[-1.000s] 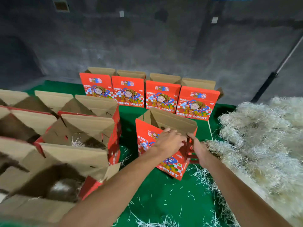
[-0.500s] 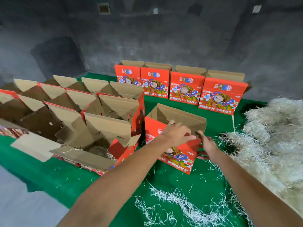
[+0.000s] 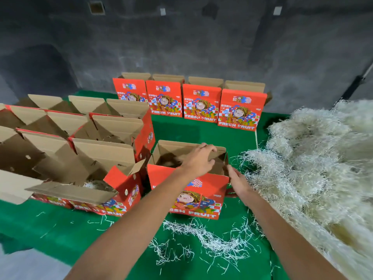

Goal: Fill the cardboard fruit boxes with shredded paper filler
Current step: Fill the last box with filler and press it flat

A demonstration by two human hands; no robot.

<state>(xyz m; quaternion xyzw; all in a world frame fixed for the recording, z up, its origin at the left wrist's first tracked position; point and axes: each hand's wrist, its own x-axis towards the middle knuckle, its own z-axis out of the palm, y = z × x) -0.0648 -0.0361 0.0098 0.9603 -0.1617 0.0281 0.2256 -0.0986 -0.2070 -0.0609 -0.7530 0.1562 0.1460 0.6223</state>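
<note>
A green cloth point(image 3: 201, 134) covers the worktop, running from the near edge all the way back to the wall. Behind it rises a dark grey concrete wall point(image 3: 181, 47), mottled and stained, with a darker arched patch point(image 3: 38, 67) low on the left, a small square recessed opening point(image 3: 96, 7) near the top left, and 2 small pale tags point(image 3: 162, 11) fixed high up. Over on the far right a dark pole with a lighter upper section point(image 3: 357, 81) leans against that wall, and pale grey floor point(image 3: 30, 265) shows at the bottom left corner.
</note>
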